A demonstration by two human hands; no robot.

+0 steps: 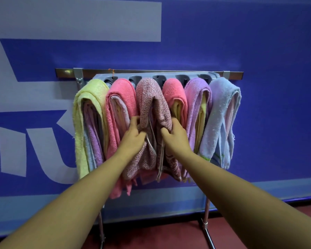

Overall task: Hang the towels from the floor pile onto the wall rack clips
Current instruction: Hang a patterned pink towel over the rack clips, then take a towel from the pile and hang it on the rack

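Note:
A grey clip rack [158,76] hangs from a metal rail [169,71] on the blue wall. Several towel bundles hang from it side by side: yellow [87,108], pink [120,97], mottled dusty-pink [151,97], a second pink [175,94], purple [196,97] and light blue [221,105]. My left hand [133,137] grips the left fold of the mottled dusty-pink towel. On that towel's right fold my right hand [174,135] is closed. The floor pile is out of view.
Two metal stand legs [207,229] run down to the red floor [169,234] under the rack. The wall carries large pale lettering [34,97] at the left. Neighbouring towels press close on both sides of my hands.

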